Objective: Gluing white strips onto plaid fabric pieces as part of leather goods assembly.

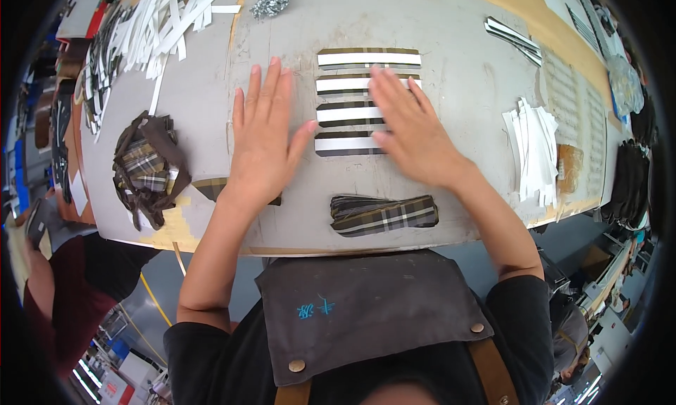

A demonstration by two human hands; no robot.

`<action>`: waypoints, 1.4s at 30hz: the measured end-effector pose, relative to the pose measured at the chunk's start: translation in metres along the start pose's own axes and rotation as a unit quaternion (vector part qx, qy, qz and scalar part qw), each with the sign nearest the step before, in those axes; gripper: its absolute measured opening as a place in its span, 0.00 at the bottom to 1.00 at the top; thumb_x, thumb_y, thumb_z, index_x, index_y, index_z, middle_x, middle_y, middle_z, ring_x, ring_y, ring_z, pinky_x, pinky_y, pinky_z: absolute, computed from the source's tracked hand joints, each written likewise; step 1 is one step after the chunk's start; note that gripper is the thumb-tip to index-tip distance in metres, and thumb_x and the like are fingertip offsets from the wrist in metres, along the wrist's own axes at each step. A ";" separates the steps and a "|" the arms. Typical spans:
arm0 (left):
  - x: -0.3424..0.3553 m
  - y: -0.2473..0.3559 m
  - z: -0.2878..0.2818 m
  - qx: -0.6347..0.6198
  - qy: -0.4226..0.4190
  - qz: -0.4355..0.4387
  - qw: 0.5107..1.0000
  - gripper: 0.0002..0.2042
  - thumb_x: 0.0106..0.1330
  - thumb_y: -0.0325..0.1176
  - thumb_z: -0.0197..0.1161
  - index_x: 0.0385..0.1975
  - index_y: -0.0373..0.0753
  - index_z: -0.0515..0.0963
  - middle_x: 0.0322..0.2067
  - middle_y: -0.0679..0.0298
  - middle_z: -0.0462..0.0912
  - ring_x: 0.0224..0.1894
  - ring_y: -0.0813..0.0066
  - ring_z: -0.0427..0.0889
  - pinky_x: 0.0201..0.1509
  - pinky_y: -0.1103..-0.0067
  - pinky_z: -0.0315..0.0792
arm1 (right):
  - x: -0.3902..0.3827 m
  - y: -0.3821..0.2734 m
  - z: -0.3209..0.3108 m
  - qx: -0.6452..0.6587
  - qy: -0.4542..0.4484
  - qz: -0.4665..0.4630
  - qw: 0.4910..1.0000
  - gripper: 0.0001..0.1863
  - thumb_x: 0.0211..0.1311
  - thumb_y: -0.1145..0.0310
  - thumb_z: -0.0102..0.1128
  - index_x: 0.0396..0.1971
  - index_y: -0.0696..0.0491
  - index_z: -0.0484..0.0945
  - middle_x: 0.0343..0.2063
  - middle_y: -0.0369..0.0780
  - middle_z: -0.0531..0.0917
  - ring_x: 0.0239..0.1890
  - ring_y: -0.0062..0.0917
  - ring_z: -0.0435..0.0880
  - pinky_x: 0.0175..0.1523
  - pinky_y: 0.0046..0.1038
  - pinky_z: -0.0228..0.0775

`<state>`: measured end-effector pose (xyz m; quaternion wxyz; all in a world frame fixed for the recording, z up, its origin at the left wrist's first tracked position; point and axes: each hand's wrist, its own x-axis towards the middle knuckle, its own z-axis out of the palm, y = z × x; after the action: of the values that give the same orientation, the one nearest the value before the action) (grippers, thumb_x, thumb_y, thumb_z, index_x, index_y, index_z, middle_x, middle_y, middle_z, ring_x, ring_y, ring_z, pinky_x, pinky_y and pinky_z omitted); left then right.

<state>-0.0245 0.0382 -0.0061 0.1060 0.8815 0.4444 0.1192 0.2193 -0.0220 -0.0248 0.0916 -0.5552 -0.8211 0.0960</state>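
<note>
Dark brown plaid fabric strips (345, 104), four, each topped lengthwise with a flat white strip (345, 114); set out as a column of parallel rows on a grey tabletop (465, 88), ahead of the wearer's chest. Long axes run left to right, across the line of the fingers.

Right hand (417, 127): nearer of the two, slightly blurred, fingers extended over the right-hand part of the rows; whether it presses on them cannot be told. Nothing seen in its grasp.

Left hand (262, 137): flat, palm down, fingers loosely spread and pointing away, holding nothing visible; the rows lie to its right, its thumb tip just beside their left ends. Hands well apart, the column between and partly under them.

Obstruction: right hand and fingers, hiding right portions of the lower rows.

Surroundings: fanned pile of plaid fabric pieces (384, 215), nearer the wearer; flat plaid piece (210, 188), partly beneath the left forearm; crumpled brown cloth bundle (144, 169), farther left; tangled heap of white strips (169, 25), far left; stack of white strips (531, 152), right, beside an amber block (569, 166).
</note>
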 end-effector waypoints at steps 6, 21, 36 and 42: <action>-0.019 0.000 -0.006 -0.126 0.084 -0.001 0.988 0.20 0.58 0.22 0.64 0.52 0.29 0.74 0.51 0.52 0.76 0.54 0.53 0.73 0.57 0.68 0.69 | -0.021 0.034 -0.023 0.220 0.251 0.134 0.933 0.21 0.68 0.70 0.50 0.59 0.57 0.70 0.64 0.46 0.69 0.68 0.40 0.62 0.70 0.35 0.55; -0.015 0.011 0.013 -0.187 -0.001 -0.003 0.982 0.14 0.51 0.21 0.69 0.39 0.35 0.79 0.34 0.60 0.78 0.41 0.65 0.75 0.44 0.73 0.72 | -0.053 0.001 -0.007 0.195 0.210 0.034 0.958 0.10 0.50 0.81 0.64 0.35 0.56 0.83 0.35 0.39 0.80 0.38 0.33 0.78 0.41 0.30 0.73; 0.006 0.014 -0.002 -0.174 -0.074 -0.018 0.982 0.04 0.58 0.26 0.65 0.30 0.34 0.76 0.28 0.60 0.77 0.35 0.65 0.75 0.40 0.71 0.70 | 0.012 -0.023 -0.007 0.244 0.095 -0.027 0.965 0.22 0.40 0.73 0.73 0.40 0.56 0.79 0.42 0.40 0.75 0.47 0.35 0.72 0.49 0.33 0.70; 0.028 0.005 0.002 -0.264 -0.003 -0.063 0.963 0.05 0.56 0.26 0.66 0.27 0.33 0.77 0.28 0.57 0.77 0.36 0.58 0.74 0.41 0.69 0.71 | 0.015 -0.026 -0.010 0.226 0.018 0.021 0.974 0.21 0.40 0.74 0.70 0.39 0.56 0.76 0.39 0.41 0.74 0.45 0.34 0.74 0.44 0.34 0.71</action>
<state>-0.0038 0.0576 -0.0037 0.3435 0.7929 0.4516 0.2224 0.1935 -0.0170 -0.0079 0.2280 -0.5390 -0.7642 0.2711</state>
